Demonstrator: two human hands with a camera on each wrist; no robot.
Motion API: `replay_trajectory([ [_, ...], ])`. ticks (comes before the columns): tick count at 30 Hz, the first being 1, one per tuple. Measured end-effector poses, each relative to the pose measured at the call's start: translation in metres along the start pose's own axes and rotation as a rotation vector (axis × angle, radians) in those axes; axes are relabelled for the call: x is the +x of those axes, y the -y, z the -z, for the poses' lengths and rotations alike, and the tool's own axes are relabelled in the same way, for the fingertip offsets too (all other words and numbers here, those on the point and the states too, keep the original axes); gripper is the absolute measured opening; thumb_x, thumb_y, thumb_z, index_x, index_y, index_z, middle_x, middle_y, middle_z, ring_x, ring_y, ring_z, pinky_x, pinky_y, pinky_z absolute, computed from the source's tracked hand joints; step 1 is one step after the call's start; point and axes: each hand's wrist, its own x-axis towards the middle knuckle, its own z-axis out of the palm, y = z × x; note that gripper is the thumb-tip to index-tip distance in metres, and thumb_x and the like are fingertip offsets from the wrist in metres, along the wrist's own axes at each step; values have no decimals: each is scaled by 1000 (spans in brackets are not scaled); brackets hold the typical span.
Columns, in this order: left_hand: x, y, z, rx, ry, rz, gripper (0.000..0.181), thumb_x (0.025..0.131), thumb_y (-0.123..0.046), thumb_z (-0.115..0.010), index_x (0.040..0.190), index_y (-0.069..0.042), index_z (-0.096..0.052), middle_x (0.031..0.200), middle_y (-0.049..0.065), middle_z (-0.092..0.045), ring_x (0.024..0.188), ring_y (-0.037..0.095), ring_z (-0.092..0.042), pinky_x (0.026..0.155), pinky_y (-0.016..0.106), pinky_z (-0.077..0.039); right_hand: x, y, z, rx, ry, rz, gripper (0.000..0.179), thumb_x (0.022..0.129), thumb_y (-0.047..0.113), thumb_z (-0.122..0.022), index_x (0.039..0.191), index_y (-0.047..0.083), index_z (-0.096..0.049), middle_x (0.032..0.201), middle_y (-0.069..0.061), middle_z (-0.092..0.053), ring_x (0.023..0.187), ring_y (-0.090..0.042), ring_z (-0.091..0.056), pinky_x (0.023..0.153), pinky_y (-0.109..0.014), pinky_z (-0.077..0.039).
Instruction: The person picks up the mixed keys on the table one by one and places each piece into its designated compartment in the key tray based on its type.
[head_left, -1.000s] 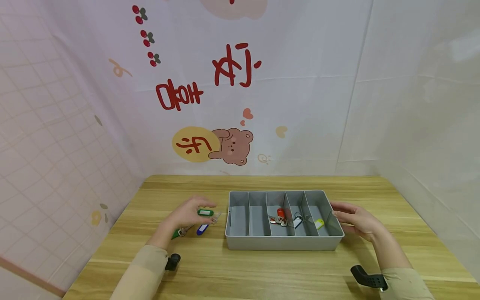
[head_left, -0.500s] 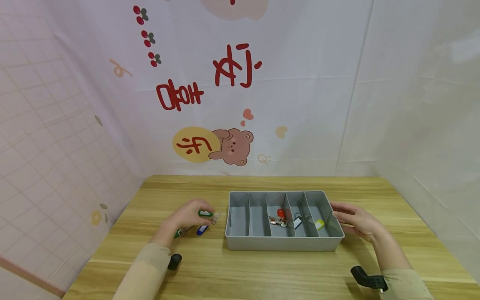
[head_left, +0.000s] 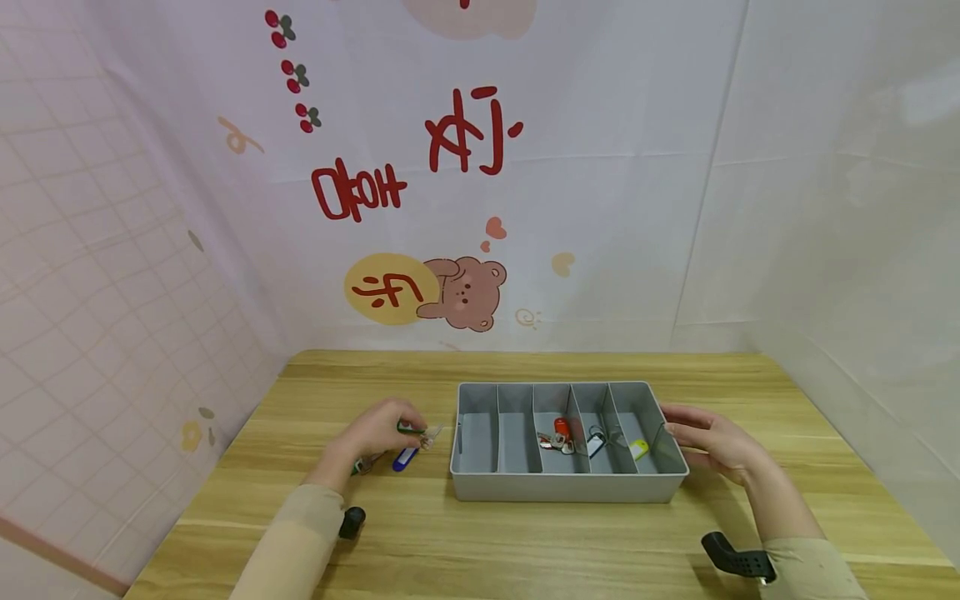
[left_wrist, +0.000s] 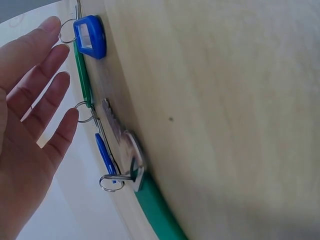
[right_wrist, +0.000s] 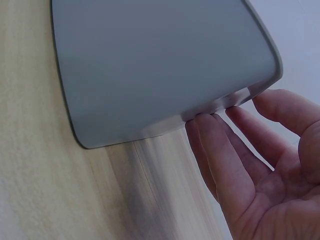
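Observation:
My left hand (head_left: pixel 382 425) reaches over several tagged keys left of the tray. In the left wrist view its fingers are spread and loosely bent, the fingertips close to a key ring and a green key tag (left_wrist: pixel 84 75). From the head, that green tag (head_left: pixel 409 430) is partly hidden by the fingers. A blue key tag (head_left: pixel 406 458) lies just in front, and another green key tag (left_wrist: pixel 159 212) with its key lies nearer the wrist. My right hand (head_left: pixel 712 437) rests its fingertips against the right end of the grey divided tray (head_left: pixel 562 487).
A red key tag (head_left: pixel 562 427) with keys lies in the tray's middle compartment, a dark key tag (head_left: pixel 596 443) in the one to its right. A yellow key tag (head_left: pixel 638 449) is in the rightmost compartment. A printed cloth (head_left: pixel 600 208) hangs behind the wooden table (head_left: pixel 525 550).
My left hand has lowered slightly and its fingers have drawn in, covering more of the green tag. The right hand and the tray have stayed where they were.

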Motion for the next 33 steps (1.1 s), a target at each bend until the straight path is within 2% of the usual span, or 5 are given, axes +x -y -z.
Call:
replay_trajectory([
  [8, 2, -2, -1, 12, 6, 14, 16, 83, -8, -80, 99, -6, -77, 99, 3, -69, 93, 23, -64, 83, 40, -52, -1, 1, 0, 2, 6, 6, 36, 103, 7, -51, 139, 8, -55, 120, 8, -64, 107, -10, -64, 88, -34, -54],
  [12, 2, -2, -2, 11, 11, 39, 14, 84, -8, -79, 98, -8, -77, 99, 1, -69, 94, 22, -64, 83, 39, -53, -1, 1, 0, -23, -7, -4, 41, 103, 8, -52, 143, 1, -49, 121, 9, -63, 108, -9, -64, 89, -34, -53],
  [17, 2, -2, -2, -9, 21, 34, 12, 85, -5, -78, 96, -7, -77, 97, 2, -69, 91, 22, -65, 81, 40, -54, -2, 1, 0, -43, -18, -14, 48, 103, 10, -53, 146, -6, -41, 122, 9, -62, 108, -8, -63, 90, -35, -53],
  [25, 3, -1, -3, -17, 23, 37, 8, 85, -3, -77, 92, -7, -77, 95, 1, -71, 83, 13, -65, 74, 27, -53, -2, 2, 0, -34, -18, -10, 46, 103, 10, -53, 145, -4, -44, 121, 9, -63, 108, -9, -63, 90, -34, -53],
  [33, 3, -1, -3, 10, 18, 47, 3, 88, -6, -74, 89, -7, -77, 91, -3, -71, 81, 9, -62, 74, 30, -52, -2, 2, 0, -34, -23, -14, 46, 103, 10, -54, 145, -5, -43, 121, 9, -62, 108, -9, -63, 90, -35, -52],
])
